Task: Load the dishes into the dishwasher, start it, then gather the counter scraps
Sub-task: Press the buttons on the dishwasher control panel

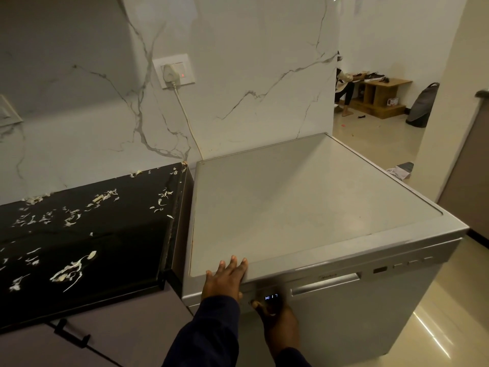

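A silver freestanding dishwasher point(304, 207) stands with its door closed and a lit blue display point(271, 297) on the control strip. My left hand point(225, 276) rests flat, fingers straight, on the front left edge of its top. My right hand point(275, 321) reaches up to the control strip, and a fingertip touches the panel just left of the display. White, papery scraps point(68, 271) lie scattered over the black counter point(111, 239) to the left.
A white cord runs from the wall socket point(174, 71) down behind the dishwasher. A cabinet with a dark handle point(71, 336) sits under the counter. At the right a doorway opens to a tiled floor, with a wooden bench point(378, 96) and a seated person beyond.
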The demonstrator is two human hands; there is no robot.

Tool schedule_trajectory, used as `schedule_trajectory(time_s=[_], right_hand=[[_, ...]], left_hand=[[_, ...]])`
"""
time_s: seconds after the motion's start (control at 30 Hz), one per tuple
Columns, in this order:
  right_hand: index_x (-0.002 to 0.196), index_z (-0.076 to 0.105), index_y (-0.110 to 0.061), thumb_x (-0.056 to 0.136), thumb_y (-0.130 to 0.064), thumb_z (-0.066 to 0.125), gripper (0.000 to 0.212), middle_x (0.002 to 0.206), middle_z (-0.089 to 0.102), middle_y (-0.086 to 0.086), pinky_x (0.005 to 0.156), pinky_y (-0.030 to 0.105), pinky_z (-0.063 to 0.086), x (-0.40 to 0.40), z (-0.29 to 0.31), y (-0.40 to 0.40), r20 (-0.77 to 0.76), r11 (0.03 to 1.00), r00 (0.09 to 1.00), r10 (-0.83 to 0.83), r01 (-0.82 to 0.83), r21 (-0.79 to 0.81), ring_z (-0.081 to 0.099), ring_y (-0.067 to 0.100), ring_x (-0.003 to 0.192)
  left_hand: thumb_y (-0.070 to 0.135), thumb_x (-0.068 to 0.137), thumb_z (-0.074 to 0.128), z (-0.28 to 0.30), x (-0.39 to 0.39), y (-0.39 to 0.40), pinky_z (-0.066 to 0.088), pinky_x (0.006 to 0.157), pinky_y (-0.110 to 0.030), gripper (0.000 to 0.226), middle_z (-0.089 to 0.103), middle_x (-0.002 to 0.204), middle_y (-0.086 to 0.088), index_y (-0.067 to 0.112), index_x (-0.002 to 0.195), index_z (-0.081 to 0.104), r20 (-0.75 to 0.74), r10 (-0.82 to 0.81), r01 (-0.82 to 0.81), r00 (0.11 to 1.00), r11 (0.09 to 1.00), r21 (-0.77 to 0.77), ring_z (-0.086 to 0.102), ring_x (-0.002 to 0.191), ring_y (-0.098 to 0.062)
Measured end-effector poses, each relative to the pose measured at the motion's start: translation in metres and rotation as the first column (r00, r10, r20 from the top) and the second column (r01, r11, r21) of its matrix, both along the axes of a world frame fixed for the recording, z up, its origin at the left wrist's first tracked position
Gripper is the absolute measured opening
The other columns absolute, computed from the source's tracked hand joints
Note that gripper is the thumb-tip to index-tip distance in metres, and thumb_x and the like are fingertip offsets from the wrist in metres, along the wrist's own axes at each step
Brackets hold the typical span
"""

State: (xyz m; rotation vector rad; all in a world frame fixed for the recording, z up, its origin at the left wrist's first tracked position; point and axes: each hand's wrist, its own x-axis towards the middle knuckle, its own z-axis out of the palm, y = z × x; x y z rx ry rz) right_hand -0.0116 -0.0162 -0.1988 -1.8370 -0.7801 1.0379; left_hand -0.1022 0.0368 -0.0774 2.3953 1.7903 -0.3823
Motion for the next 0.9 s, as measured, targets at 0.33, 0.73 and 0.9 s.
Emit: schedule_trajectory(time_s=[0.33,0.73,0.9], right_hand=[[0.095,0.068,-0.020,0.086,-0.055,0.053,0.039,0.091,0.067,0.001,0.074,0.025,0.044,0.016,0.019,0.000,0.201,0.952,0.932,0.301,-0.281,-0.123,0.061,0.014,0.084],[0.058,0.048,-0.019,0.089,-0.024,0.059,0.034,0.066,0.056,0.002,0.078,0.038,0.052,0.065,0.099,-0.007,0.212,0.914,0.889,0.406,-0.395,-0.095,0.056,0.018,0.066],[0.069,0.056,-0.015,0.088,-0.014,0.061,0.019,0.074,0.063,0.005,0.065,0.032,0.047,0.071,0.139,-0.004,0.200,0.908,0.889,0.413,-0.420,-0.008,0.059,0.018,0.065]], left_hand=[[0.015,0.091,0.053,0.008,0.001,0.006,0.011,0.115,-0.046,0.075,0.001,0.157,0.000,0.030,0.146,0.004,-0.007,0.000,-0.001,1.000,0.996,-0.093,0.006,0.144,-0.026],[0.013,0.090,0.054,0.046,0.003,-0.030,0.034,0.108,-0.038,0.061,0.028,0.149,-0.010,0.016,0.143,0.024,0.002,0.093,-0.091,0.996,0.976,-0.199,0.035,0.133,-0.029],[0.017,0.091,0.053,0.074,-0.003,-0.052,0.035,0.108,-0.038,0.056,0.034,0.145,-0.011,0.014,0.141,0.028,0.048,0.121,-0.109,0.992,0.974,-0.199,0.038,0.130,-0.028]])
